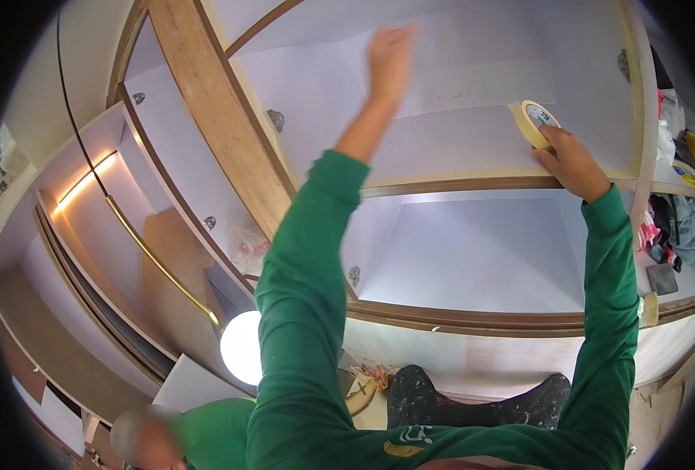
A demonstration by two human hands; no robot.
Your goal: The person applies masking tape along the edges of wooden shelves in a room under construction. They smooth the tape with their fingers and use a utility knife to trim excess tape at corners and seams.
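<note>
My right hand [573,163] grips a roll of pale yellow masking tape [525,130], thumb and fingers closed on its near edge. A short loose flap of tape sticks out at the roll's left side. The roll is just above the brown front edge [472,186] of a cabinet shelf. Raised farther up and to the left, my left hand [389,66] is in front of the upper opening of the white cabinet [480,86]. Motion blurs its fingers, so whether they hold anything does not show. Yellowish tape lines the opening's right upright [637,94].
A bare wooden board [214,110] runs up the left of the opening. A round lit lamp [241,348] hangs on a brass rod near my left arm. Close by, at lower left, is another person in green [218,435]. Bags and clothes [676,227] fill the right shelves.
</note>
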